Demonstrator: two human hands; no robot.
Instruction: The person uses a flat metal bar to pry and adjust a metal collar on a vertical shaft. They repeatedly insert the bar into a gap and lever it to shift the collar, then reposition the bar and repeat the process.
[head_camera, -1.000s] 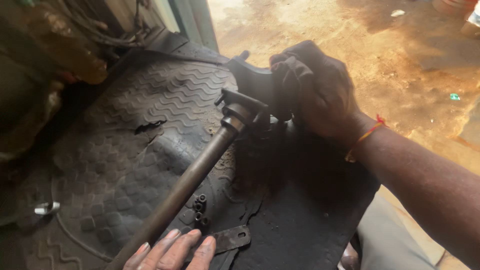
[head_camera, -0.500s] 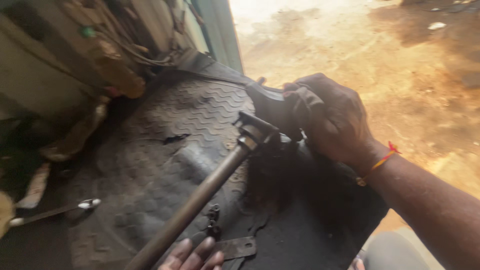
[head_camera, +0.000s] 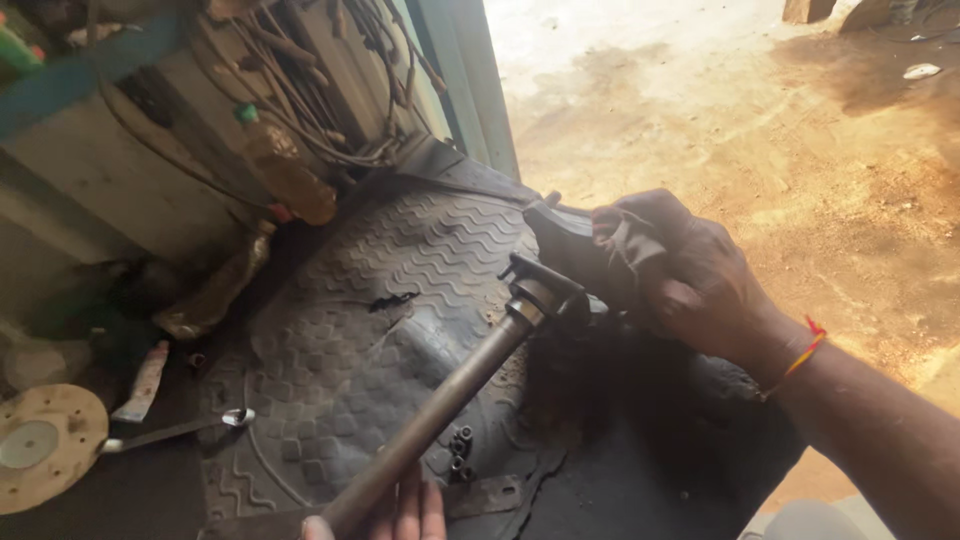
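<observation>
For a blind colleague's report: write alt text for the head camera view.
Two bare hands work on a long greasy metal shaft lying across a black patterned rubber floor mat: the left hand grips its near end, and the right hand presses a dark rag at its forked far end. A spanner lies to the left, sunlit dirt ground beyond.

Metal shaft dull, grimy; rubber mat matt, ribbed.

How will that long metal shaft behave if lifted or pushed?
The metal shaft looks like solid steel, so probably stiff and heavy. Its round body may roll on the rubber mat, though the yoke end should check that. The greasy surface could be slippery.
</observation>
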